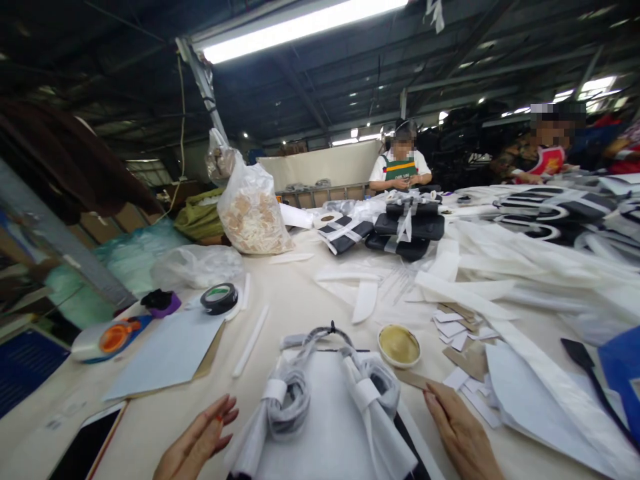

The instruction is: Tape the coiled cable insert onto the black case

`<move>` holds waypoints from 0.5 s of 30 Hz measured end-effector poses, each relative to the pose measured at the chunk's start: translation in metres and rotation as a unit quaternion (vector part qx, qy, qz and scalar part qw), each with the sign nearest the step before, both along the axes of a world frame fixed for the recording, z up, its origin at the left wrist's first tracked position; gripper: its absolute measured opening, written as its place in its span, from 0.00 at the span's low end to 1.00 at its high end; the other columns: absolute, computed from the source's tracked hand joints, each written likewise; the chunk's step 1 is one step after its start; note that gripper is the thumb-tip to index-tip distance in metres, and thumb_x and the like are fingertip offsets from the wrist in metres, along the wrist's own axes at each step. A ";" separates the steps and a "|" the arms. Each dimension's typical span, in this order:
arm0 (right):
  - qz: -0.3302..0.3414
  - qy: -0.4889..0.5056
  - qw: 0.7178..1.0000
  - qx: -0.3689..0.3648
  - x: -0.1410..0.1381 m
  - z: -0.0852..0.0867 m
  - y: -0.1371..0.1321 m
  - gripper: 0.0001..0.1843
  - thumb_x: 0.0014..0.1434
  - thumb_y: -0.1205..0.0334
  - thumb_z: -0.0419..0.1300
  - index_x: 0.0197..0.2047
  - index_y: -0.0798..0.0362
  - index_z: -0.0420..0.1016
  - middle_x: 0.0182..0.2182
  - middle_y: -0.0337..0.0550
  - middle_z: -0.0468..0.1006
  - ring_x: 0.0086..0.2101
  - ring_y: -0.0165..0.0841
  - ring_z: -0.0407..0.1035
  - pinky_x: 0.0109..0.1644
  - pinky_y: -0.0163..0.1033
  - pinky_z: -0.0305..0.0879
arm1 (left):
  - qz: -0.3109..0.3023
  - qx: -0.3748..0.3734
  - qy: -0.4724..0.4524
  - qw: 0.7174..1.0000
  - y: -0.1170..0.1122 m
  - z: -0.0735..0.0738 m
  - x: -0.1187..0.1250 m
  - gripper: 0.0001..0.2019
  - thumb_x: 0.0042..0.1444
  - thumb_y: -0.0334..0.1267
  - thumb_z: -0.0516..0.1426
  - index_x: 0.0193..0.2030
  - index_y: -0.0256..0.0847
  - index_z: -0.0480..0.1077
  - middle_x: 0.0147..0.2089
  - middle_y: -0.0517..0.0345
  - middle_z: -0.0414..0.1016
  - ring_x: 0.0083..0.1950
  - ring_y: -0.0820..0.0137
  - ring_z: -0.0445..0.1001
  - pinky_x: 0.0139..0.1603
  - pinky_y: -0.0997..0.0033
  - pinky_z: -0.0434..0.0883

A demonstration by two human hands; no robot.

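My left hand (200,441) rests on the table at the bottom left of centre, fingers stretched out and holding nothing. My right hand (459,432) lies flat at the bottom right, fingers extended, empty. Between them lies a white sheet (333,427) with two bundled grey-white straps: the left bundle (285,403) close to my left fingertips, the right bundle (375,393) near my right fingertips. A small round dish of yellowish paste (399,345) sits just beyond the right bundle.
A phone (87,450) lies at the bottom left, a tape dispenser (107,339) and a black tape roll (219,297) further back. White strips and paper scraps (460,330) cover the right side. A plastic bag (253,210) and black bundles (407,230) stand behind. Two people sit at the far end.
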State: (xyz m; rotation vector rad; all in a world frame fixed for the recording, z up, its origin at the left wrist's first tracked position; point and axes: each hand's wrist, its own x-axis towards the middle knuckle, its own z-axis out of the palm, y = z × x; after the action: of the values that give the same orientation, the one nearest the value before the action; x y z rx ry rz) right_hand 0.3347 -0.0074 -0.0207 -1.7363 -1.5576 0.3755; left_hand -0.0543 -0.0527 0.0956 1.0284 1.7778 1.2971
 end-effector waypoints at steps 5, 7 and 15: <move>0.027 -0.017 0.998 0.058 0.014 0.014 0.035 0.24 0.58 0.44 0.46 0.45 0.52 0.72 0.43 0.50 0.76 0.44 0.42 0.71 0.50 0.51 0.68 | 0.018 -0.010 0.157 0.987 0.030 -0.044 -0.024 0.29 0.42 0.62 0.56 0.40 0.38 0.73 0.44 0.48 0.77 0.48 0.55 0.74 0.51 0.58 0.72; 0.082 -0.062 0.993 0.061 0.011 0.029 0.057 0.22 0.59 0.48 0.47 0.44 0.53 0.73 0.45 0.52 0.75 0.45 0.42 0.70 0.52 0.50 0.67 | 0.018 0.034 0.235 0.971 0.034 -0.075 -0.031 0.27 0.44 0.62 0.54 0.38 0.39 0.74 0.41 0.49 0.78 0.44 0.57 0.76 0.48 0.58 0.74; 0.275 -0.315 0.905 -0.076 -0.037 0.073 0.141 0.22 0.58 0.71 0.45 0.48 0.53 0.74 0.62 0.54 0.57 0.60 0.46 0.54 0.59 0.52 0.57 | -0.039 0.144 0.410 0.900 0.032 -0.133 -0.048 0.16 0.53 0.52 0.54 0.39 0.46 0.75 0.43 0.56 0.78 0.44 0.64 0.76 0.48 0.69 0.75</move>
State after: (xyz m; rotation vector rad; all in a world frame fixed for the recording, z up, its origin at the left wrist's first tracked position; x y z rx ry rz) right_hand 0.2980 0.1341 0.0525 -1.5835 -2.5648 0.2106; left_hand -0.1027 -0.0211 -0.0372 2.0145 2.1196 1.1739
